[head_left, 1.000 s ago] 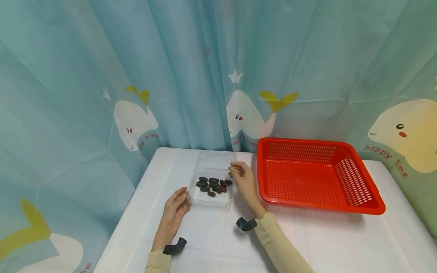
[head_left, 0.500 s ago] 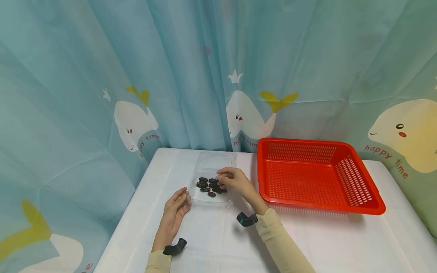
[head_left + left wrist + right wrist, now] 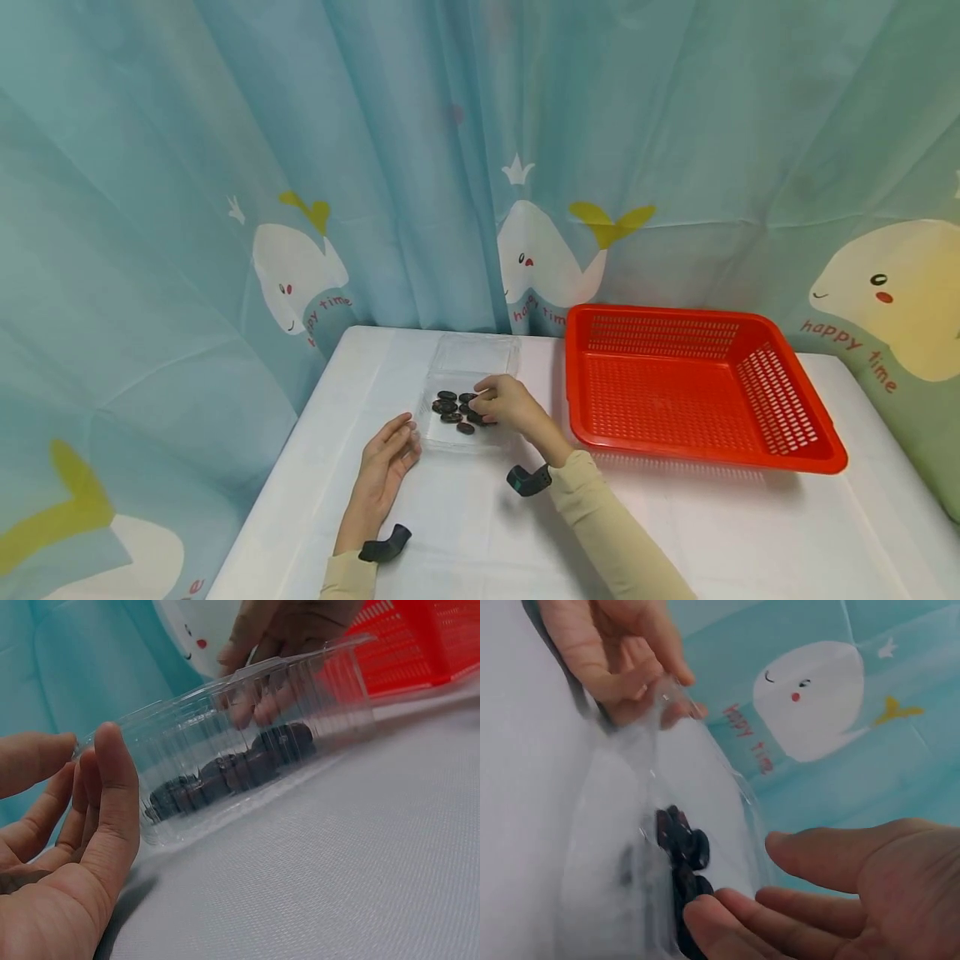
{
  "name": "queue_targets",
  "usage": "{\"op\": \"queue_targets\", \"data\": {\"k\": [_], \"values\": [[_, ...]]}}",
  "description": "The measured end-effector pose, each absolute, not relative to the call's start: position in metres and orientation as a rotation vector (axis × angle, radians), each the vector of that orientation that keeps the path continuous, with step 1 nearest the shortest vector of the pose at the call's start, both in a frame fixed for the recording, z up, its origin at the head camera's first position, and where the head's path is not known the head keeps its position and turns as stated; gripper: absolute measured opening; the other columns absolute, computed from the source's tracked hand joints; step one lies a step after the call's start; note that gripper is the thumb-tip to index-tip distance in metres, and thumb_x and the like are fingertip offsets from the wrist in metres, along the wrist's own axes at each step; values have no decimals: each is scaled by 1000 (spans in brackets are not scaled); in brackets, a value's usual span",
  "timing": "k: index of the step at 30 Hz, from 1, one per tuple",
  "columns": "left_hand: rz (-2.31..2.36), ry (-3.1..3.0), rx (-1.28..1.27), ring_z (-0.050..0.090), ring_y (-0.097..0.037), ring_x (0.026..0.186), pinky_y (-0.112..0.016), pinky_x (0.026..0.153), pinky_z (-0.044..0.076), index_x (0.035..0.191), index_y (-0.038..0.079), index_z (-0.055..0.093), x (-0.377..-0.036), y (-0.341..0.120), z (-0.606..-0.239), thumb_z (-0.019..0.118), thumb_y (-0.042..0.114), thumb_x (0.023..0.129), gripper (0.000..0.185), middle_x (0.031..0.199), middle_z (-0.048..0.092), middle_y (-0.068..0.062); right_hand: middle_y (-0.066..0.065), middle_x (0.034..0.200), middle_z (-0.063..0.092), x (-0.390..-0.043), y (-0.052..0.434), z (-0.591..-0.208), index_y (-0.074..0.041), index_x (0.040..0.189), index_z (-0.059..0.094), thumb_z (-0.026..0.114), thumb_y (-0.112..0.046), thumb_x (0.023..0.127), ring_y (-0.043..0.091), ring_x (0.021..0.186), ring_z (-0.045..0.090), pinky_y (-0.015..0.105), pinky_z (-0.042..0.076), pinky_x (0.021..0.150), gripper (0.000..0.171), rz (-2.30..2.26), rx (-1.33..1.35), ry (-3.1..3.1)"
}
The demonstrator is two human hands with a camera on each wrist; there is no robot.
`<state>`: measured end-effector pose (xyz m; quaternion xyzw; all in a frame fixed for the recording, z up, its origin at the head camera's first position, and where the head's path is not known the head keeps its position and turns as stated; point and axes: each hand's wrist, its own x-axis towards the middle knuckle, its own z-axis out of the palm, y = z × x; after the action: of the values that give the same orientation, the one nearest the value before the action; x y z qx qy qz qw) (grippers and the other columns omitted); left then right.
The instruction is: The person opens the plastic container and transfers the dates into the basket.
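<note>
On the white table, a clear plastic clamshell box (image 3: pixel 459 445) has its lid (image 3: pixel 471 355) folded back. Several dark, glossy oval pieces resembling dates (image 3: pixel 447 407) lie inside it, mostly in one layer. My left hand (image 3: pixel 384 468) is at the box's near left corner; in the left wrist view, its thumb and fingers (image 3: pixel 112 772) pinch the rim there. My right hand (image 3: pixel 513 407) reaches down into the box from the right. Its thumb and fingers (image 3: pixel 724 934) are spread apart, fingertips right at the dates, and it covers the right-hand ones in the head view.
To the right of the box stands a large red perforated plastic basket (image 3: pixel 678 450). A light blue curtain (image 3: pixel 420 167) printed with white whales hangs close behind the table (image 3: pixel 480 542). Each wrist carries a black band.
My right hand has moved from the box's right rim leftward into the box, over the dates, then slightly lower toward them. My left hand has stayed at the corner.
</note>
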<state>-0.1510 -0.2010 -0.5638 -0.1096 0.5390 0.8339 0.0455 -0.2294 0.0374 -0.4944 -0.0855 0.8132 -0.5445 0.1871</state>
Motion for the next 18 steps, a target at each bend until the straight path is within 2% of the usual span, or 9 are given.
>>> {"op": "queue_targets", "data": {"k": [4,9,13,18], "values": [[2538,1651,-346,58,-7,100,-19,86,56,148,1,44,-151,-201,-564,57,12,108,44,118,59,4,17,100,78,-226,29,-497,9,123,69,73,-6,93,29,81,74,33,63,72,34,-1462,-281,2325],[2532,1654,-340,57,-7,101,-19,87,56,150,0,42,-151,-202,-564,57,13,108,46,118,58,4,13,90,77,-225,21,-500,8,111,74,79,-6,88,16,72,68,21,53,60,27,-1394,-323,2387],[2532,1651,-342,57,-7,101,-18,87,55,151,-1,40,-152,-202,-564,56,13,108,48,118,58,4,11,87,77,-225,17,-500,7,103,76,83,-6,84,10,69,64,19,51,60,24,-1324,-348,2449],[2529,1653,-335,57,-7,102,-18,87,55,152,-2,39,-152,-202,-565,55,13,109,49,119,57,4,10,84,78,-223,11,-500,4,95,78,85,-4,81,10,68,64,20,51,60,18,-1242,-355,2548]]}}
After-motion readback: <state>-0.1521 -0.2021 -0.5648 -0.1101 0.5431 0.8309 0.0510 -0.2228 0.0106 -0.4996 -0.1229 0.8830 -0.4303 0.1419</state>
